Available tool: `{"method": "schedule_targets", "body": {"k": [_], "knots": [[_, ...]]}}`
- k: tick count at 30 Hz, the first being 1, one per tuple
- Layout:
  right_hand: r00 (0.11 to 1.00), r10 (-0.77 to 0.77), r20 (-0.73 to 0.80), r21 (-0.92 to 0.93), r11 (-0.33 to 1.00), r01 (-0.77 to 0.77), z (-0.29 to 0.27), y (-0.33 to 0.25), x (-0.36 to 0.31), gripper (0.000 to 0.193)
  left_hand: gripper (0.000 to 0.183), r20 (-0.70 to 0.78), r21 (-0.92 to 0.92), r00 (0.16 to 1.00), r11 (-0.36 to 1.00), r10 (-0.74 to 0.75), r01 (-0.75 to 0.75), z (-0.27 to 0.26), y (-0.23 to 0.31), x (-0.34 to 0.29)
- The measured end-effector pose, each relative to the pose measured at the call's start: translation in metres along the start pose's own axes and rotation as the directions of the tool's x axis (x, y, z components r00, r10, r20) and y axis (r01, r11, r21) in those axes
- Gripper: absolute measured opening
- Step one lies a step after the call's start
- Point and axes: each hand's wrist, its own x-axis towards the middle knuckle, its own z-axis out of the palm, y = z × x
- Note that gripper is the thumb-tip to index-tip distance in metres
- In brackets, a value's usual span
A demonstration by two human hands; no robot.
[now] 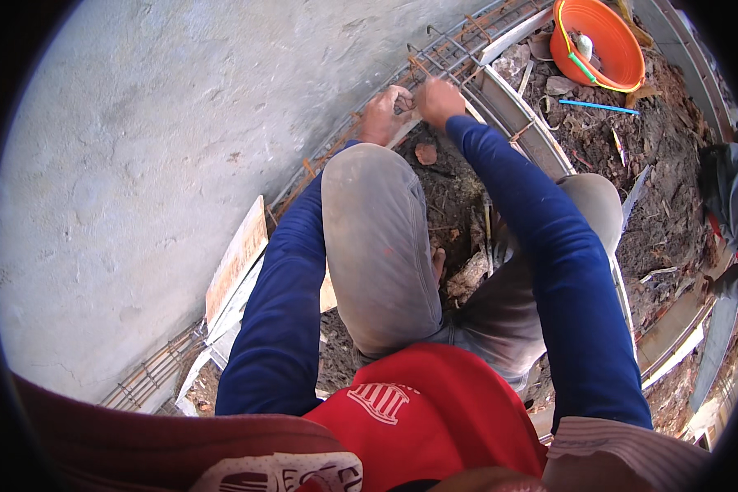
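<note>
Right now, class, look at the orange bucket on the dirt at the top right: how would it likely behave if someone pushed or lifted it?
The orange bucket looks like thin plastic, so probably light and a little flexible. It sits tilted on loose soil and debris, so a push might tip it. Small items lie inside, which would likely shift or spill when lifted.

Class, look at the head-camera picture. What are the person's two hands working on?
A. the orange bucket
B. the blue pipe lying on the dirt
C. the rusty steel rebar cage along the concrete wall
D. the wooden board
C: the left hand and right hand meet on the rebar cage beside the concrete wall, well away from the orange bucket.
</note>
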Motion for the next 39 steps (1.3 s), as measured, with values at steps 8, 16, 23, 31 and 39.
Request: {"method": "schedule_targets", "body": {"k": [8,16,23,31,39], "knots": [[0.972,0.152,0.180,0.125,0.977,-0.176,0.000,0.016,-0.020,0.035,0.043,0.071,-0.200,0.993,0.974,-0.092,0.104,0.004,0.006,0.014],[0.945,-0.194,0.264,-0.098,0.969,0.226,0.011,0.033,-0.007,0.024,0.028,0.166,-0.378,0.950,0.872,-0.266,0.310,-0.007,-0.013,0.023],[0.963,-0.141,0.232,-0.252,0.947,0.199,0.016,0.035,-0.002,0.032,0.052,-0.162,-0.583,0.867,0.755,-0.471,0.301,0.027,-0.001,0.009],[0.955,-0.017,0.295,-0.151,0.986,0.064,-0.009,0.033,0.031,0.032,0.014,-0.333,-0.271,0.894,0.939,-0.300,0.214,0.008,-0.001,0.012],[0.976,0.056,0.209,-0.073,0.996,-0.042,-0.018,-0.019,0.050,0.029,0.013,-0.402,0.014,0.914,0.997,-0.058,0.070,0.002,0.006,-0.039]]}}
